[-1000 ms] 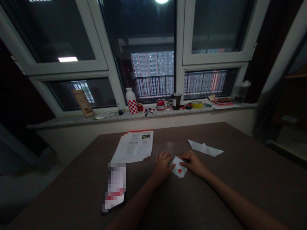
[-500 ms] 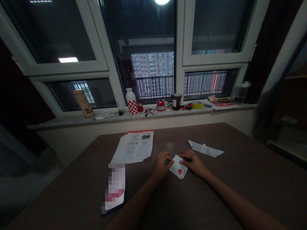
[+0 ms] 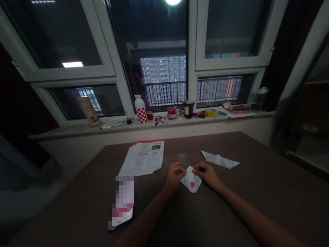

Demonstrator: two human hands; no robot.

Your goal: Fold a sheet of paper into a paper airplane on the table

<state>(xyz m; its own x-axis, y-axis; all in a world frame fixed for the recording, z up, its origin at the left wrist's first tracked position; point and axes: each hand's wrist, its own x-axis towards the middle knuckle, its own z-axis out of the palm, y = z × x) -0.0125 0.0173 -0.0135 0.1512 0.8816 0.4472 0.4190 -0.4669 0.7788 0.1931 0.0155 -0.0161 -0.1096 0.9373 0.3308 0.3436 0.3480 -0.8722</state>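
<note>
Fingers point(image 3: 178, 167) of the left hand point(image 3: 174, 177) and fingers point(image 3: 199, 168) of the right hand point(image 3: 207, 175) are curled and nearly closed – their tips pinch opposite upper edges of a folded white paper point(image 3: 191, 180), a kite-shaped piece with a red mark, lying on a dark brown table point(image 3: 259, 171) between the two hands. Beyond it to the right lies a second folded sheet point(image 3: 219, 160); to the left, a stack of printed pages point(image 3: 142, 157) and a phone point(image 3: 122, 202), its screen pixelated. Past the table, a stone windowsill point(image 3: 77, 129) holds a white red-checked bottle point(image 3: 141, 111) and a yellow tape roll point(image 3: 211, 113).
</note>
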